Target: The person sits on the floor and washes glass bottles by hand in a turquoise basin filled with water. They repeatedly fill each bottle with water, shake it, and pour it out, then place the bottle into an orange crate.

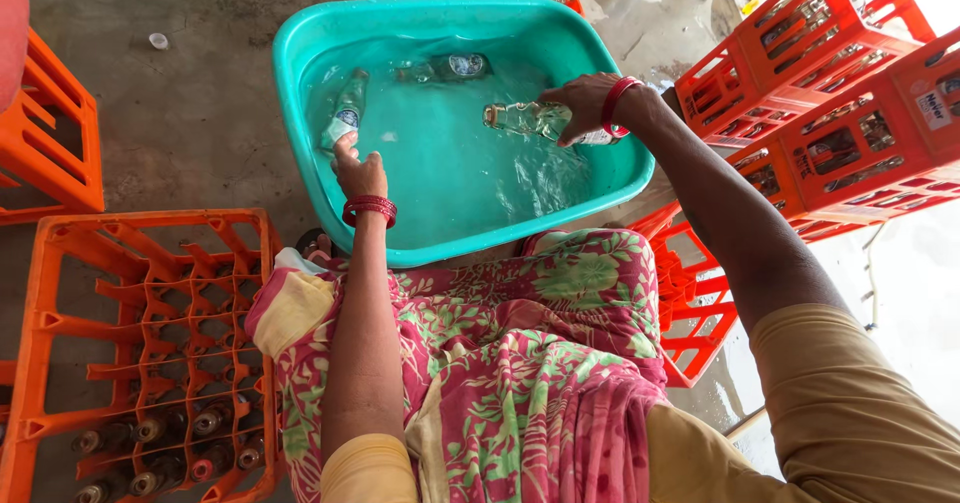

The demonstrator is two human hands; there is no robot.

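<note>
In front of your knees stands the tub (300,53), and in its water lie three bottles: one (346,111) at the left by your left hand (358,171), one (448,67) at the far side, one (528,120) at the right under your right hand (582,101). At your left stands a crate (150,303) with bottles (160,448) in its near compartments. At your right the stacked crates (850,113) hold more bottles, and another crate (690,303) stands just beside your right knee.

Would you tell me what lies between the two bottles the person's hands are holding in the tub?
In the head view, only open water in the teal tub separates the left-hand bottle from the right-hand bottle; a third bottle floats farther back.
</note>
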